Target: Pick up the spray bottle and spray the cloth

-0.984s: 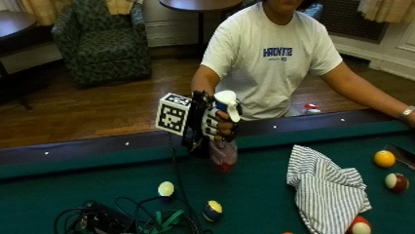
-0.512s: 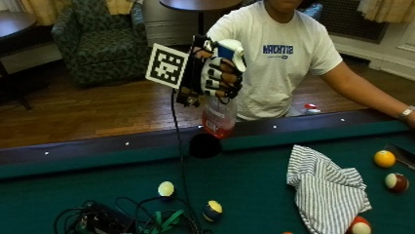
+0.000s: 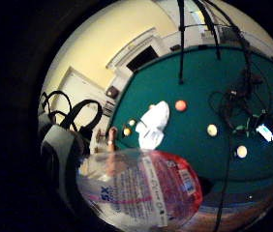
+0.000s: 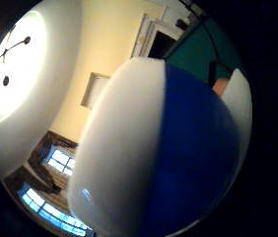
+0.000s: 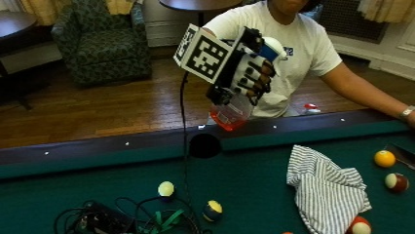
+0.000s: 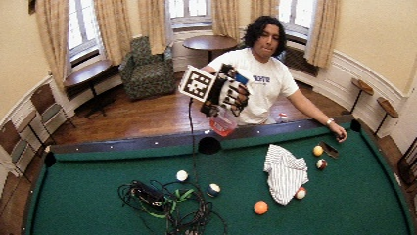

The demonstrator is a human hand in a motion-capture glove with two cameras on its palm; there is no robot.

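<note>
Bottle lift, continued. The gloved right hand (image 5: 250, 73) is now up at chest height in front of the person, well above the rail of the pool table (image 5: 97, 151); a second ago it was down at the rail, half a second ago partway up. Fingers are curled around the neck of the spray bottle (image 5: 231, 111) and clamped on it. The bottle hangs below the hand, tilted, its clear body carrying red liquid in the lower part. In the thumb-side palm view the white and blue spray head (image 4: 163, 148) fills most of the field, so it sits right against the palm.

The striped cloth (image 5: 327, 187) lies crumpled on the green felt, well apart from the bottle and off to the person's left, with pool balls just beside it. It looks unchanged across the three outside views.

Judgement: pick-up is done; spraying is not yet begun. The bottle is clear of the table but not over the cloth. Next move calls for carrying it across and down toward the cloth, nozzle aimed at the fabric. Cannot tell whether a finger is on the trigger.

The bare hand (image 5: 410, 116) rests at the far rail.
</note>
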